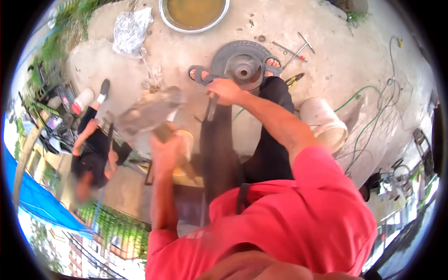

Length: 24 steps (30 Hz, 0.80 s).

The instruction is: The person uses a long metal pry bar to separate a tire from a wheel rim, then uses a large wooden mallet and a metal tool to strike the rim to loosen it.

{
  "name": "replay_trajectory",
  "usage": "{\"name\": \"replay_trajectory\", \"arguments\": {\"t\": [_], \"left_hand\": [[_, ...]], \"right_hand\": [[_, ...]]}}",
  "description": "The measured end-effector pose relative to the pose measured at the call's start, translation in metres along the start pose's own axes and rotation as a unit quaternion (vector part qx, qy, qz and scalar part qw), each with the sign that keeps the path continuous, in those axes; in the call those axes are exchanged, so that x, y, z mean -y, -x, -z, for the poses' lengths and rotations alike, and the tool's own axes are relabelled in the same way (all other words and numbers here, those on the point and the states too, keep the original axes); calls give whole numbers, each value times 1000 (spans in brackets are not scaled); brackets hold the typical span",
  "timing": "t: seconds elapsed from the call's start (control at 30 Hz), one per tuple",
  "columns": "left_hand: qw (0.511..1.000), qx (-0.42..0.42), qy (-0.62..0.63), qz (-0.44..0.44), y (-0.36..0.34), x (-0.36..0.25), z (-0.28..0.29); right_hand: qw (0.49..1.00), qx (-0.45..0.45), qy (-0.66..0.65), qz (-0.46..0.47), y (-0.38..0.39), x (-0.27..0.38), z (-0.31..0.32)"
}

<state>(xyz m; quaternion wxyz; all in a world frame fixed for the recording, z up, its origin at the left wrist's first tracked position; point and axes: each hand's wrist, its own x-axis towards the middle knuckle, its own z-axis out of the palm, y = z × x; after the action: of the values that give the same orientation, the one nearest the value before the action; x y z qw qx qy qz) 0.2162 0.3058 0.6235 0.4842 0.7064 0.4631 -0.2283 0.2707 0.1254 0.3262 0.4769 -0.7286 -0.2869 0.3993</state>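
In front of me a tyre (226, 52) on a grey hubbed wheel (243, 72) lies flat, with my sandalled feet at its sides. My right hand (227, 91) is closed around a dark, narrow metal bar (212, 108) near the wheel's lower left edge. My left hand (165, 147) is lower and to the left, its fingers curled and smeared by motion. Around it are a tan, handle-like piece (187, 170) and a large grey-brown blurred shape (151, 109); I cannot tell what either is.
A wide metal basin (226, 18) of brownish water stands beyond the tyre, a clear plastic bag (132, 32) to its left. To the right are a T-handled wrench (298, 50), yellow-handled pliers (295, 79), a whitish bucket (322, 119) and a green hose (358, 93). Another person (95, 156) sits at left.
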Motion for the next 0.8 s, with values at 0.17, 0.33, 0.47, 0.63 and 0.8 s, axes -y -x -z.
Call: {"name": "replay_trajectory", "arguments": {"t": [0.17,0.33,0.47,0.63,0.8], "left_hand": [[975,8,167,-149,59,-86,73],[859,62,193,-470,99,-147,87],[865,-56,80,-492,58,-71,31],[995,7,72,66,-2,41,-32],[992,-22,108,57,33,7,15]], "right_hand": [[996,-83,-2,34,-8,-4,3],[997,-63,-34,18,-26,-2,21],[998,-61,-19,-5,-28,-1,18],[995,-95,-31,-15,-30,-22,55],[995,-82,-61,-4,-8,-12,53]]}}
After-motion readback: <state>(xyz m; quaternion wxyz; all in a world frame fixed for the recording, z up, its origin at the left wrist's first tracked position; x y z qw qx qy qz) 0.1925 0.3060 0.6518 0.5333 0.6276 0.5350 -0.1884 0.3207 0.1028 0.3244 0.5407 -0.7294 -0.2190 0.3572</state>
